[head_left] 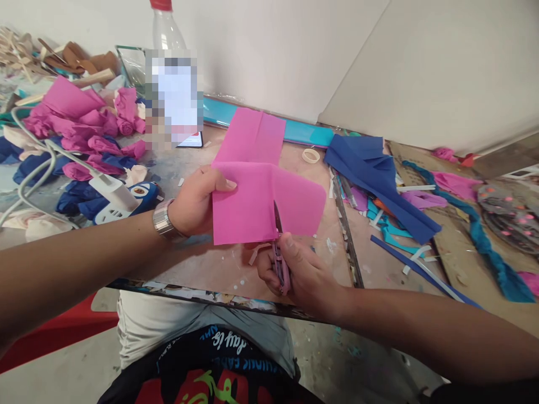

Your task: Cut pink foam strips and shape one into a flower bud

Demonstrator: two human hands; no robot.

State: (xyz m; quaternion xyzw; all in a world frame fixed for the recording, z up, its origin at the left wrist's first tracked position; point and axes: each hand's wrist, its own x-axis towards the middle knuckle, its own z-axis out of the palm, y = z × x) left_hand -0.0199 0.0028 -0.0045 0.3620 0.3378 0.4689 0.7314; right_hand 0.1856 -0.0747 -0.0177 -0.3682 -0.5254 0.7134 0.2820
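A folded sheet of pink crepe paper (242,210) is pinched in my left hand (196,199), thumb on top and fingers hidden beneath. It is raised a little over the table. My right hand (301,269) grips a pair of scissors (281,264) with pink handles. Their blades point away from me and lie at the paper's near edge, one blade showing on top of the sheet. To the right of the blades a flap of the pink paper slants outward. Behind my left hand, another stretch of pink paper (256,132) extends toward the back.
Crumpled pink paper pieces (71,106) and a power strip (126,205) with a white charger lie at left. A bottle (166,31) and a blurred screen (174,92) stand behind. Blue paper (362,168), scraps and a tape ring (310,155) are at right.
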